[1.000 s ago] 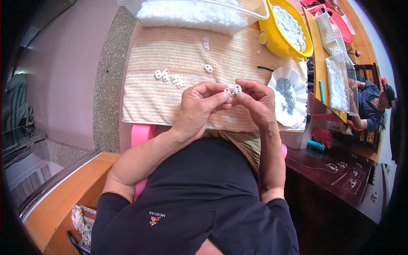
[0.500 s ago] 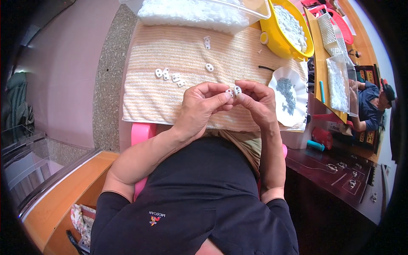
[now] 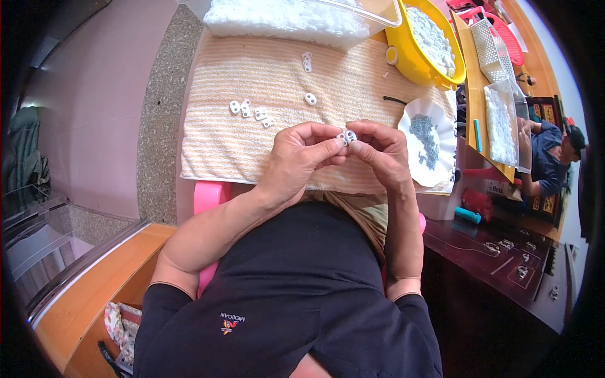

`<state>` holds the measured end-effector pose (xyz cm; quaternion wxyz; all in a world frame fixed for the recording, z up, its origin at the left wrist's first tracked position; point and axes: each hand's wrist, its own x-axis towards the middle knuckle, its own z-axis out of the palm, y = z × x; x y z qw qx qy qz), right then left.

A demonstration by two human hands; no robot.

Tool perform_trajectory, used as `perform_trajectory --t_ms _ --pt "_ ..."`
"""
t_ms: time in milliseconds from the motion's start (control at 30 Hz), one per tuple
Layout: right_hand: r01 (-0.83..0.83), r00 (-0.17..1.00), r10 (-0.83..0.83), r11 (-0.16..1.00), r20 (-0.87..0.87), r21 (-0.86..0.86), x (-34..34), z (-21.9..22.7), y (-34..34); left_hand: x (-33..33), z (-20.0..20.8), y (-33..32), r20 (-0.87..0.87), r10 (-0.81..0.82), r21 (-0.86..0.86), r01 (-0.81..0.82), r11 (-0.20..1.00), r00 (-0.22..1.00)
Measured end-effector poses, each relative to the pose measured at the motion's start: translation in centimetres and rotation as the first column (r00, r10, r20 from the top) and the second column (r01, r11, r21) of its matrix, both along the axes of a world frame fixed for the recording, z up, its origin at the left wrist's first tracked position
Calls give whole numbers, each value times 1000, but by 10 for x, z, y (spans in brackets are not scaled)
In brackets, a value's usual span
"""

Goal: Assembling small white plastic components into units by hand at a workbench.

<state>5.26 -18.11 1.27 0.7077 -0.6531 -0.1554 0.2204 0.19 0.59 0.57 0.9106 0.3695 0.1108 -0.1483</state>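
Above the near part of a striped towel (image 3: 252, 69), my two hands meet fingertip to fingertip. My left hand (image 3: 293, 157) pinches a small white plastic piece with holes (image 3: 341, 136), mostly covered by the fingers. Between thumb and fingers, my right hand (image 3: 386, 154) grips an oval white two-holed piece (image 3: 351, 135), its holes facing up. These pieces touch; how far one sits inside the other I cannot tell. On the towel lie a loose oval piece (image 3: 310, 99), several white pieces to the left (image 3: 245, 108), and others farther back (image 3: 307, 62).
A clear bin of white pieces (image 3: 283, 25) stands at the back, beside a yellow basket (image 3: 394, 31) of similar pieces. To the right, a white fluted dish (image 3: 446, 135) holds small dark grey bits. A black stick (image 3: 395, 100) lies nearby. Another person (image 3: 551, 151) sits at far right.
The oval piece in my right hand has turned so its holes face up more, and it has come against the piece in my left hand. Both arms stay nearly still.
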Motion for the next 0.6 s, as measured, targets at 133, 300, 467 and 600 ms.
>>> perform_trajectory --t_ms 133,300,467,600 --pt "-5 1000 5 1000 0 30 0 -3 1 0 1 0 0 -6 -1 6 1000 1000" --pt "-6 1000 6 1000 0 9 -1 -3 1 0 -1 0 -12 -7 -15 7 1000 1000" --pt "7 998 -5 999 -57 36 -3 -3 0 0 -1 0 -20 -19 -29 18 999 1000" --pt "6 998 -4 999 -59 48 -3 -3 0 1 -1 0 -44 -25 -49 23 999 999"
